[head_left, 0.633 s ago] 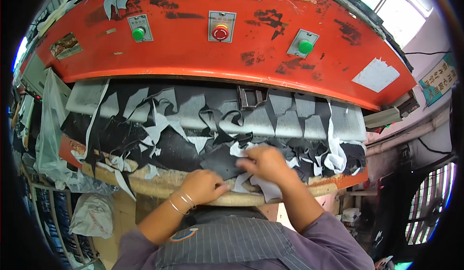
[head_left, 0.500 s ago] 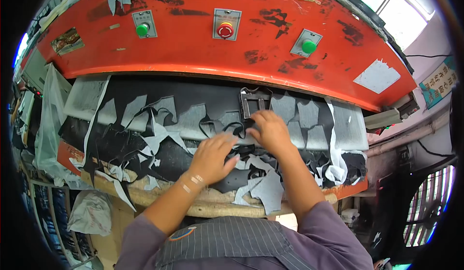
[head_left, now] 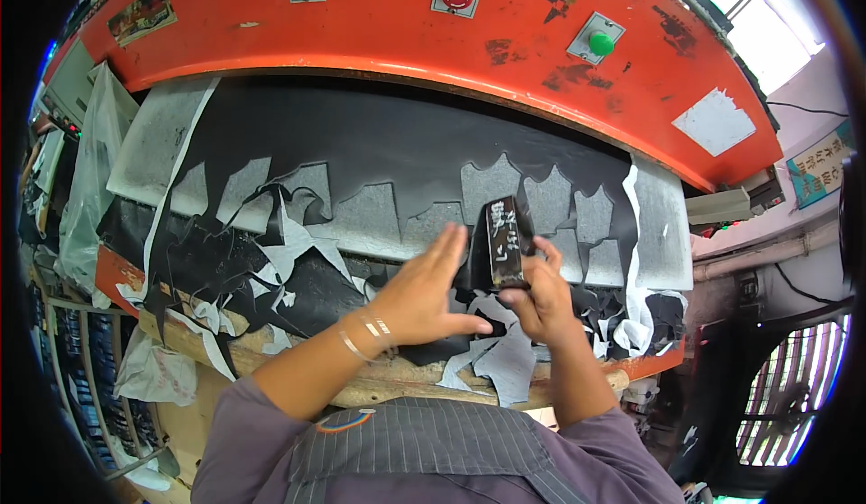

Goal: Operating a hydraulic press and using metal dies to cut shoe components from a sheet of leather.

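My right hand [head_left: 545, 295] grips a dark metal cutting die [head_left: 507, 242] by its near side, thumb below and fingers behind. The die is tilted up, so its side with white handwritten marks faces me. Just left of it, my left hand [head_left: 419, 289] is open, fingers stretched toward the die and thumb apart; between the fingertips and the die shows something black that I cannot make out clearly. Beyond both hands lies a black sheet [head_left: 361, 129], its near edge cut into shaped openings. Through these the pale cutting board [head_left: 365, 218] shows.
An orange-red press beam [head_left: 379, 26] spans the far side, with two green buttons and a red one. Black and grey scraps [head_left: 507, 360] lie along the front edge. White strips [head_left: 634, 305] hang over the board's right end. A clear plastic bag [head_left: 95, 175] hangs at left.
My right hand has lifted the die off the sheet, drawn it nearer and tipped it. A further shaped opening shows where it stood. My left hand has opened wider beside it.
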Available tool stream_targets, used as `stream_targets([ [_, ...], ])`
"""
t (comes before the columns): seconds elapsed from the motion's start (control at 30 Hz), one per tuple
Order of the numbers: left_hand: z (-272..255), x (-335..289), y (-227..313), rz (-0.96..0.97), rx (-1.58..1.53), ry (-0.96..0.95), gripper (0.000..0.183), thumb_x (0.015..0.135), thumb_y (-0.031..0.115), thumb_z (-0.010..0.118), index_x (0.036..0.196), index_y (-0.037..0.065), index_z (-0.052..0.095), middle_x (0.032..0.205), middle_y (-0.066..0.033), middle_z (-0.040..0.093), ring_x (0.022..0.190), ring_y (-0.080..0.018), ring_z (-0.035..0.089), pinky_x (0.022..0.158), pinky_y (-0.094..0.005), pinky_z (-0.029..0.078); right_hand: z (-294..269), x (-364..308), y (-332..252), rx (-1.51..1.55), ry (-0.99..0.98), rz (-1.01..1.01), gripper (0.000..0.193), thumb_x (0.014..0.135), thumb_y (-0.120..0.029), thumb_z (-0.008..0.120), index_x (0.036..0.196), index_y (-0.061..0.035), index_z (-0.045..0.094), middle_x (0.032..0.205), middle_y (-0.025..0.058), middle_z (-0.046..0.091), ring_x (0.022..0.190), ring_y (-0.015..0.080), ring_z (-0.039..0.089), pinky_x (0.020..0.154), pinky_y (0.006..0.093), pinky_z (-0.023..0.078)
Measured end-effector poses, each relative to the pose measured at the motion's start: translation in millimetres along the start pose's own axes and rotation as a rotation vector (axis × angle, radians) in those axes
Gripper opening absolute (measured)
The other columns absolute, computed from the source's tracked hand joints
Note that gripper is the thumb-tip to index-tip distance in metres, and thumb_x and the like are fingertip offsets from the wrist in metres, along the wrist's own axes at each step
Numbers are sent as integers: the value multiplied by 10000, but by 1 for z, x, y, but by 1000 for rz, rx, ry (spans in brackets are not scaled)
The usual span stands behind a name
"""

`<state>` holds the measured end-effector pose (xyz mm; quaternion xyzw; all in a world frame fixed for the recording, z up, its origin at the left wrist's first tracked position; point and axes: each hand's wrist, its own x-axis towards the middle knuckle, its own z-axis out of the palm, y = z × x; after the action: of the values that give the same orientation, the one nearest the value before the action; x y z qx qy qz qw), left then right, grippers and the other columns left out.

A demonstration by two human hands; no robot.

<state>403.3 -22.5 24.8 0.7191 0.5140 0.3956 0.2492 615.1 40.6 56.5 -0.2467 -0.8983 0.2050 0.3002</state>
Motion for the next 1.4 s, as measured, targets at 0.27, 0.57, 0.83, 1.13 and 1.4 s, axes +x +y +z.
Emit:
stream_targets([
  [0.27,31,-20,-21,-15,-96,-11,500,700,362,781,1005,27,570,856,-156,631,809,-387,625,727,-421,516,12,-26,-31,376,46,139,125,875,-127,635,928,-18,605,849,99,607,848,312,607,1034,482,384],
  [0.57,-14,-52,9,-108,-112,44,393,733,352,751,978,60,658,902,-141,668,794,-330,666,699,-372,530,20,13,-41,375,-244,-10,193,884,-194,627,933,-14,574,919,124,577,915,343,575,955,435,432],
  [0.83,-27,-86,1,-621,-366,111,275,919,206,514,788,-20,600,621,-147,610,647,-337,662,541,-367,499,38,45,-47,325,-373,-157,255,864,-238,649,924,-14,542,913,152,577,915,368,553,825,442,445],
  [1.13,-59,-75,28,-569,47,-273,588,860,447,618,1223,1,494,977,-180,649,864,-322,640,773,-414,498,80,104,43,-328,-359,-247,194,835,-235,630,810,-49,585,862,103,597,894,306,593,930,419,424],
  [1.4,-26,0,-73,-371,110,232,671,832,237,626,1387,-10,340,1195,-170,610,1092,-333,563,988,-432,388,95,94,52,-293,18,-5,467,719,-309,754,1103,-94,601,1134,118,579,1149,311,504,1027,452,346],
])
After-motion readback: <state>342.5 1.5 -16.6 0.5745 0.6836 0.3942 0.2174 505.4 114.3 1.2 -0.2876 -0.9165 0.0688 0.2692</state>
